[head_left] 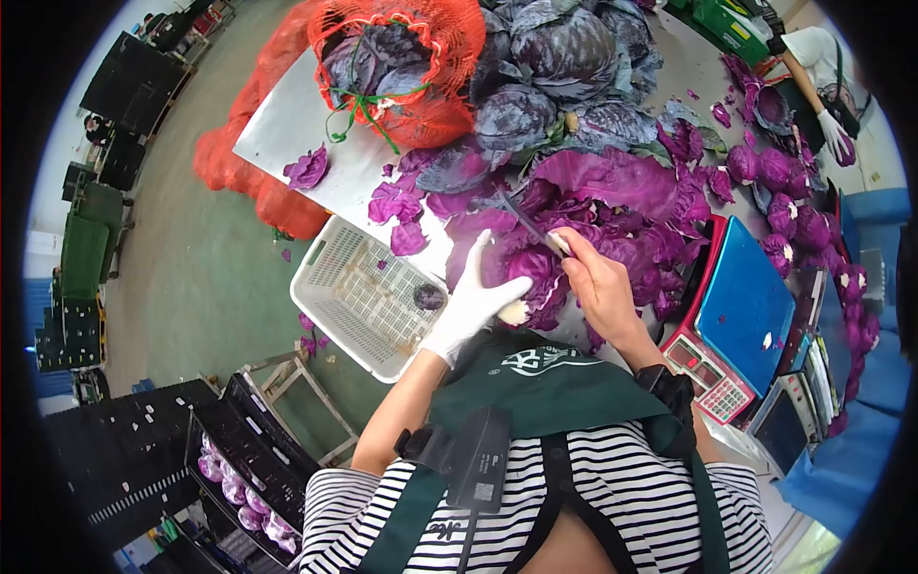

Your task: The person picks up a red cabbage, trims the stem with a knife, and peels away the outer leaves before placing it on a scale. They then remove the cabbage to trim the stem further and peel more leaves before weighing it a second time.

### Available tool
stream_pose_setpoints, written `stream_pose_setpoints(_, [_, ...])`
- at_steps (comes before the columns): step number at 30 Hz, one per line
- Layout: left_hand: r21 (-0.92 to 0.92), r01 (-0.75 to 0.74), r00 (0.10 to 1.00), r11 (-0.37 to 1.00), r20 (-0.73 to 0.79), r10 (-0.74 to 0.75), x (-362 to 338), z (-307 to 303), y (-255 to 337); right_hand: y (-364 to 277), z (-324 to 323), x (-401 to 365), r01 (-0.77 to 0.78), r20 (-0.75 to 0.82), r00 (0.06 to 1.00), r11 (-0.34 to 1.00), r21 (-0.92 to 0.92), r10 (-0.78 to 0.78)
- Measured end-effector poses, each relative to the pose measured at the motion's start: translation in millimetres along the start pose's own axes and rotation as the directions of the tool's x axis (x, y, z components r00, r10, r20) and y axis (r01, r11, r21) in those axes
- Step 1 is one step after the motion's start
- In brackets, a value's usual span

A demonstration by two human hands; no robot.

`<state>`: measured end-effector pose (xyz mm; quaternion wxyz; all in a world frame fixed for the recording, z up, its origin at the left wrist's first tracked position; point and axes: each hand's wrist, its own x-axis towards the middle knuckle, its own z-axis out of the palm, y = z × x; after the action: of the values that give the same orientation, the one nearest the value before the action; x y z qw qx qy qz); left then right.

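Note:
My left hand (475, 298), in a white glove, grips the side of a red cabbage (537, 273) at the table's front edge, thumb and fingers apart around it. The pale cut stem of the cabbage points toward me. My bare right hand (601, 289) is closed round the handle of a knife (521, 218); its blade points away and to the left, over the cabbage and loose leaves. Purple leaves (612, 182) are heaped just beyond both hands. Below my left hand stands a white plastic basket (311, 277) with a small dark piece inside.
Untrimmed cabbages (564, 48) and a red mesh sack (440, 105) fill the table's far side. A blue-topped scale (746, 297) stands at the right, near trimmed cabbages (775, 170). Another person's gloved hand (834, 134) is at the far right. Black crates (258, 430) stand lower left.

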<state>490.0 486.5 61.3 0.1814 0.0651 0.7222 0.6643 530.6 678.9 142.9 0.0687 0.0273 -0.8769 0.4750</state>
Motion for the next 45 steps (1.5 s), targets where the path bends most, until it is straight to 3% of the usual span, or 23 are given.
stream_pose_setpoints(1, [0.004,0.003,1.0,1.0,-0.005,-0.003,-1,0,10,-10,-4,0,0.069,0.019,0.998,0.995,-0.073,-0.068])
stream_pose_setpoints(3, [-0.281,0.302,0.953,0.911,0.117,-0.279,-8,1,41,-17,-11,4,0.106,0.004,0.994,0.993,-0.061,-0.106])
stream_pose_setpoints(5, [-0.245,0.311,0.949,0.918,0.13,-0.286,-14,3,63,-21,-31,14,-0.101,-0.009,0.995,0.981,0.165,0.104])
stream_pose_setpoints(7, [-0.244,0.128,0.989,0.961,0.103,-0.106,-23,1,68,-15,-41,22,-0.057,-0.162,0.98,0.949,0.31,0.111])
stream_pose_setpoints(9, [0.126,-0.229,0.973,0.965,0.06,0.223,-20,-14,49,4,-69,38,-0.142,-0.26,0.914,0.845,0.516,0.312])
stream_pose_setpoints(11, [-0.25,-0.128,0.991,0.96,0.004,0.133,-30,-13,81,29,-86,45,-0.096,-0.295,0.923,0.891,0.444,0.246])
stream_pose_setpoints(13, [-0.095,-0.25,0.968,0.964,-0.033,0.248,-27,-21,77,27,-74,47,-0.208,-0.224,0.93,0.919,0.335,0.292])
stream_pose_setpoints(14, [-0.155,-0.261,0.965,0.953,-0.028,0.26,-27,-21,80,33,-65,46,-0.107,-0.242,0.955,0.958,0.266,0.173])
stream_pose_setpoints(17, [-0.162,-0.311,0.95,0.936,-0.046,0.308,-26,-23,95,24,-57,42,-0.08,-0.349,0.925,0.975,0.207,0.15])
stream_pose_setpoints(20, [0.294,-0.451,0.88,0.842,-0.009,0.475,-23,-27,87,-30,-57,30,0.005,-0.091,0.996,0.991,0.132,0.007])
stream_pose_setpoints(22, [0.255,-0.463,0.879,0.849,0.011,0.476,-23,-23,90,-42,-52,29,0.028,0.098,0.995,1.0,-0.006,-0.027])
stream_pose_setpoints(23, [0.22,-0.469,0.878,0.855,0.011,0.479,-23,-22,92,-43,-50,31,-0.044,0.169,0.985,0.998,0.04,0.037])
stream_pose_setpoints(25, [0.243,-0.498,0.861,0.832,0.023,0.508,-24,-23,98,-30,-46,31,0.059,0.177,0.981,0.994,0.096,-0.075])
stream_pose_setpoints(27, [0.417,-0.534,0.826,0.735,0.074,0.558,-25,-27,101,-24,-43,31,0.089,0.135,0.985,0.988,0.126,-0.106])
stream_pose_setpoints(29, [0.417,-0.548,0.817,0.725,0.081,0.571,-24,-29,102,-28,-44,30,0.118,0.084,0.988,0.981,0.155,-0.132])
stream_pose_setpoints(31, [0.41,-0.57,0.802,0.712,0.088,0.591,-22,-28,103,-45,-48,26,-0.008,0.115,0.993,0.997,0.077,-0.001])
stream_pose_setpoints(32, [0.412,-0.574,0.801,0.708,0.1,0.591,-23,-29,103,-34,-41,26,0.14,-0.038,0.99,0.99,0.017,-0.139])
stream_pose_setpoints(35, [0.404,-0.56,0.811,0.723,0.087,0.579,-22,-30,108,2,-33,32,-0.049,-0.178,0.984,0.992,-0.119,0.028])
stream_pose_setpoints(38, [0.105,-0.558,0.814,0.823,-0.123,0.568,-22,-31,110,27,-33,36,-0.147,-0.364,0.916,0.985,0.092,0.171])
stream_pose_setpoints(39, [-0.112,-0.429,0.892,0.896,-0.211,0.4,-29,-26,124,43,-43,37,-0.24,-0.303,0.93,0.968,-0.07,0.209])
stream_pose_setpoints(41, [-0.296,-0.422,0.894,0.857,-0.295,0.338,-25,-36,121,57,-50,27,-0.099,-0.219,0.976,0.891,-0.443,-0.001])
stream_pose_setpoints(43, [-0.352,-0.406,0.909,0.843,-0.252,0.332,-25,-40,123,24,-50,24,-0.091,-0.256,0.966,0.901,-0.423,-0.023])
stream_pose_setpoints(45, [-0.475,-0.321,0.946,0.819,-0.198,0.255,-25,-36,122,-20,-49,27,0.12,-0.262,0.948,0.967,-0.224,-0.179])
